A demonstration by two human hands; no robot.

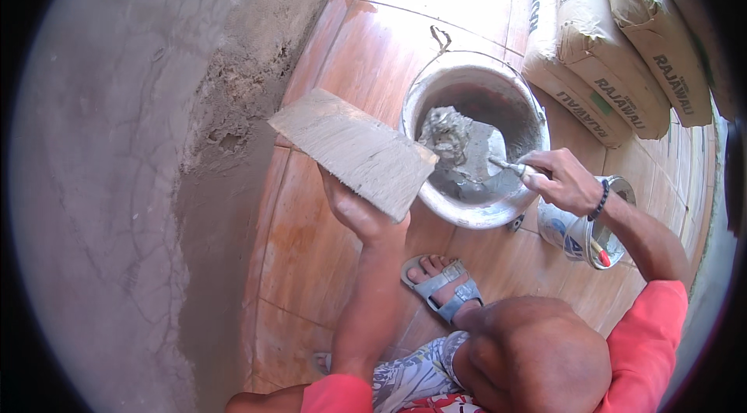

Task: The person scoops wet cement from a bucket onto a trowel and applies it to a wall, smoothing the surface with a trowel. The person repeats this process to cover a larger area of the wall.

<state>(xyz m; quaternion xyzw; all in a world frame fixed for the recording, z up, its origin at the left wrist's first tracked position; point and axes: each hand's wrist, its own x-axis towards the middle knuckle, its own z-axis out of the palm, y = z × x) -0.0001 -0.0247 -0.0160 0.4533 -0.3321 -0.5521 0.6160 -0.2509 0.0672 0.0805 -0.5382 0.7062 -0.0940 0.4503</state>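
Note:
In my right hand is the handle of a trowel, the fingers wrapped round it. A lump of wet grey mortar sits on its blade, over the inside of a round metal bucket that holds more mortar. My left hand grips a flat mortar-smeared board from below, mostly hidden under it. The board is held tilted, one corner close to the bucket's left rim and the trowel load. Its upper face carries only a thin grey film.
At the left rises a plastered wall with a rough patch and a darker damp strip. Stacked paper sacks stand at the upper right. A smaller white pail with a red-tipped handle sits beside the bucket on the tiled floor. My sandalled foot is near.

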